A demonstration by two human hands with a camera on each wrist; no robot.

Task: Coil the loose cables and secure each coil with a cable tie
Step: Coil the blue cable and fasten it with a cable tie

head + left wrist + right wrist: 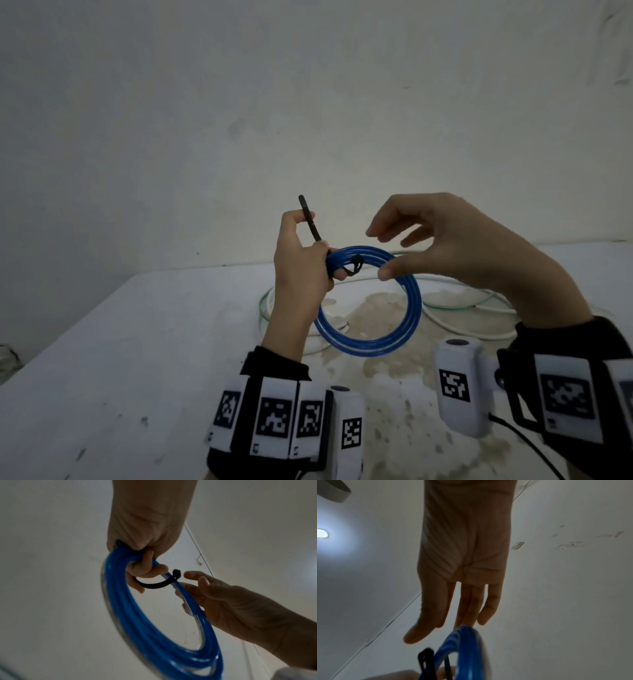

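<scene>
A coiled blue cable [370,301] hangs in the air above the table, held at its upper left by my left hand [301,260]. The same hand also holds a black cable tie [310,219]; its tail sticks up past the thumb and its head end [176,573] curls under the coil [154,628]. My right hand [445,240] hovers at the coil's upper right with fingers straight and spread, the thumb tip [385,273] touching the blue strands. In the right wrist view the straight fingers [467,608] reach just above the coil [462,649] and the tie [424,658].
A loose white cable [462,318] and a thin clear-green cable [270,301] lie on the stained white table [137,359] behind and beneath the coil. A plain wall stands close behind the table. The table's left edge runs diagonally at the lower left.
</scene>
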